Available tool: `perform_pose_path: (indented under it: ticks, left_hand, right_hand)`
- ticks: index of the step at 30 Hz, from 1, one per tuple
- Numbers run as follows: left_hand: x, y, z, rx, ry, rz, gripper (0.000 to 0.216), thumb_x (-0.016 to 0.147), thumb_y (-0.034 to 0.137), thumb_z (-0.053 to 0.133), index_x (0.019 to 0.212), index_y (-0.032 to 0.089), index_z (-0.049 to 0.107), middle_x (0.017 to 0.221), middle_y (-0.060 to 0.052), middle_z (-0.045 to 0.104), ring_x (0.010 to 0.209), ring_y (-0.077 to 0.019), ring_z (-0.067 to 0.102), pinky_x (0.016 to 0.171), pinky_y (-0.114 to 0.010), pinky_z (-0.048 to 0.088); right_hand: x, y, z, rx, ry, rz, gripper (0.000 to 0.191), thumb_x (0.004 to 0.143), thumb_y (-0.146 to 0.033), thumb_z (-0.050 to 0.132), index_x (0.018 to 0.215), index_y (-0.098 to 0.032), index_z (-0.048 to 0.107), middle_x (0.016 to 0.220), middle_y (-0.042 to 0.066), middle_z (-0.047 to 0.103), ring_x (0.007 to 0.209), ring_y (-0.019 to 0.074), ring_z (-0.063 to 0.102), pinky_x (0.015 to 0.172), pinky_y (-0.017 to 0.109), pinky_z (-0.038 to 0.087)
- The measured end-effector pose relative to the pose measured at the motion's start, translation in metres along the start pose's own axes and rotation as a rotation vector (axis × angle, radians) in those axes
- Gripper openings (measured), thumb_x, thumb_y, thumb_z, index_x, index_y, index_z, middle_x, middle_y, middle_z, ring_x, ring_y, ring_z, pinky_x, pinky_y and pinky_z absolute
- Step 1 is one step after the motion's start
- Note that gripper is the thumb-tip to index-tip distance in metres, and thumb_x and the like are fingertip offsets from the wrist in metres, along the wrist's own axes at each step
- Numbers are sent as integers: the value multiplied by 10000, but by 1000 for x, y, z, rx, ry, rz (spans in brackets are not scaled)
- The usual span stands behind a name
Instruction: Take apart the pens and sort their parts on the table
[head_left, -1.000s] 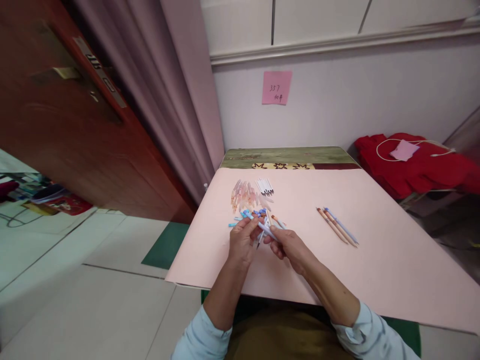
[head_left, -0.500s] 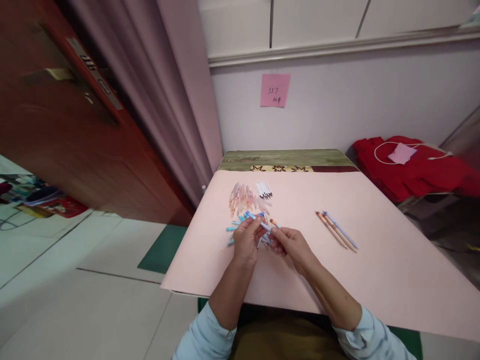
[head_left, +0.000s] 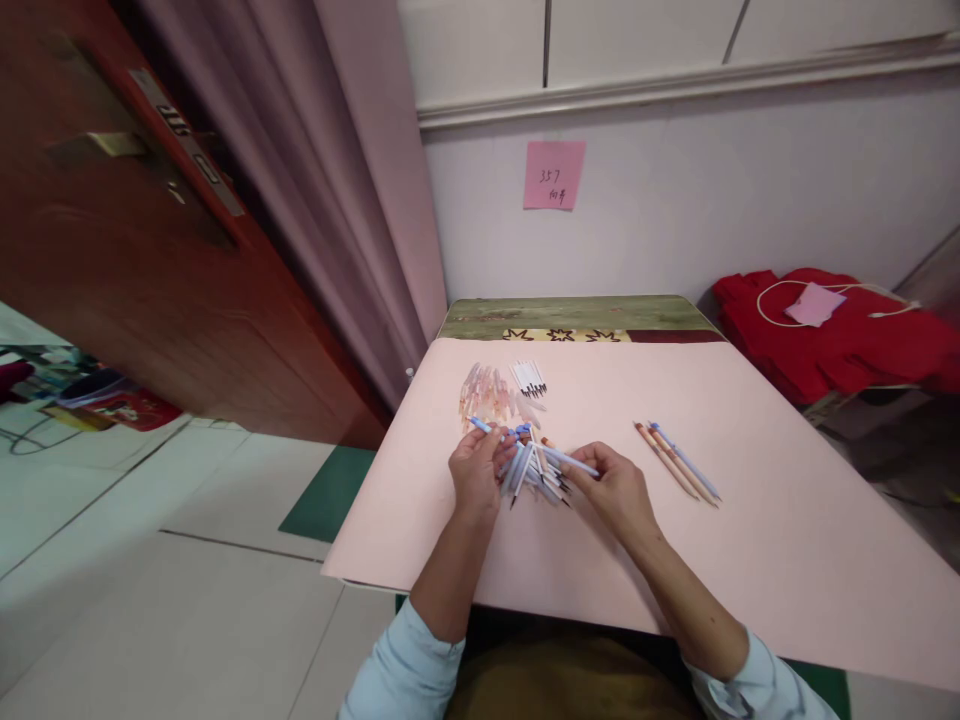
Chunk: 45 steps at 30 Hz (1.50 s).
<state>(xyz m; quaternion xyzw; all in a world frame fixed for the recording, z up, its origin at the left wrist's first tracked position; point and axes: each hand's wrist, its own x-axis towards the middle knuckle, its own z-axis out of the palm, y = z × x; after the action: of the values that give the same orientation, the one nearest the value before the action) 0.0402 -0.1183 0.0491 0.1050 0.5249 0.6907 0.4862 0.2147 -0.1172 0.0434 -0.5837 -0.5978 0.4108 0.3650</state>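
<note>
My left hand (head_left: 477, 472) is closed in a pinch on a short blue pen part (head_left: 481, 426), which points to the upper left. My right hand (head_left: 611, 490) pinches a light blue pen barrel (head_left: 562, 457) that lies nearly level, slanting down to the right. Under and between the hands sits a loose pile of white and pale blue pen parts (head_left: 536, 485), some with dark tips. An orange-brown piece (head_left: 548, 442) shows behind the barrel. My left fingers partly hide the pile's left side.
Clear and pinkish barrels (head_left: 484, 395) lie beyond my left hand, beside white refills with black ends (head_left: 529, 378). To the right rest several brown and blue pens (head_left: 679, 462). The pink-covered table (head_left: 750, 560) stands by a wall, with red cloth (head_left: 832, 345) at its right.
My hands have moved apart, the left going left and the right going right. The blue part and the light blue barrel, lined up between them before, are now separate.
</note>
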Motion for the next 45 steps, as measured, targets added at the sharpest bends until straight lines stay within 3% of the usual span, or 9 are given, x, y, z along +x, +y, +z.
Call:
perform_pose_path:
  ticks: [5, 10, 16, 20, 26, 32, 38, 45]
  left_hand:
    - [10, 3, -11, 359, -9, 106, 342, 672, 362, 770, 942, 174, 675, 718, -26, 700, 549, -144, 632, 455, -225, 446]
    - [16, -1, -21, 665, -131, 315, 217, 660, 296, 758, 857, 211, 727, 656, 0, 682, 532, -140, 587, 519, -242, 436]
    - [16, -4, -26, 803, -130, 398, 172, 669, 273, 741, 834, 227, 737, 644, 1, 677, 593, -158, 603, 588, -248, 439]
    - [17, -12, -29, 670, -123, 415, 195, 675, 298, 745, 849, 211, 730, 648, 12, 657, 555, -129, 559, 572, -234, 441]
    - [19, -25, -35, 521, 3, 516, 350, 728, 359, 714, 1041, 202, 703, 770, -9, 689, 627, -135, 600, 588, -229, 467]
    - [19, -19, -37, 803, 92, 695, 403, 803, 326, 653, 1191, 213, 642, 843, -11, 693, 657, -132, 588, 678, -241, 474]
    - [14, 5, -44, 971, 104, 779, 212, 824, 295, 651, 1012, 202, 685, 840, -33, 687, 732, -163, 591, 675, -258, 440]
    - [-15, 8, -68, 1268, -76, 992, 118, 857, 297, 647, 930, 223, 703, 864, -60, 689, 857, -214, 608, 797, -302, 430]
  right_hand:
    - [2, -1, -12, -437, 126, -96, 201, 815, -459, 647, 781, -271, 706, 645, -3, 660, 601, 176, 553, 549, 267, 277]
    - [3, -5, 0, -558, 149, -266, 209, 887, -409, 575, 871, -257, 719, 806, 28, 705, 670, 169, 576, 569, 269, 264]
    - [-5, -5, -2, -577, 162, -340, 192, 912, -367, 559, 950, -248, 705, 885, 39, 713, 722, 176, 595, 579, 272, 267]
    - [-17, 0, -12, -577, 177, -304, 211, 892, -402, 576, 925, -248, 717, 867, 47, 718, 692, 180, 585, 570, 273, 261]
    - [-40, 18, -27, -557, 156, -238, 228, 852, -439, 590, 840, -245, 710, 776, 22, 706, 636, 164, 590, 572, 267, 311]
    - [-48, 34, -33, -389, 140, -132, 219, 829, -429, 600, 812, -227, 683, 631, -15, 629, 534, 134, 521, 569, 258, 367]
    - [-46, 46, -30, -152, 140, -187, 251, 858, -435, 599, 900, -202, 684, 695, 5, 631, 548, 134, 483, 546, 256, 389]
    - [-53, 46, -33, -469, 111, -198, 239, 857, -442, 597, 883, -234, 711, 830, 14, 713, 627, 144, 593, 603, 258, 411]
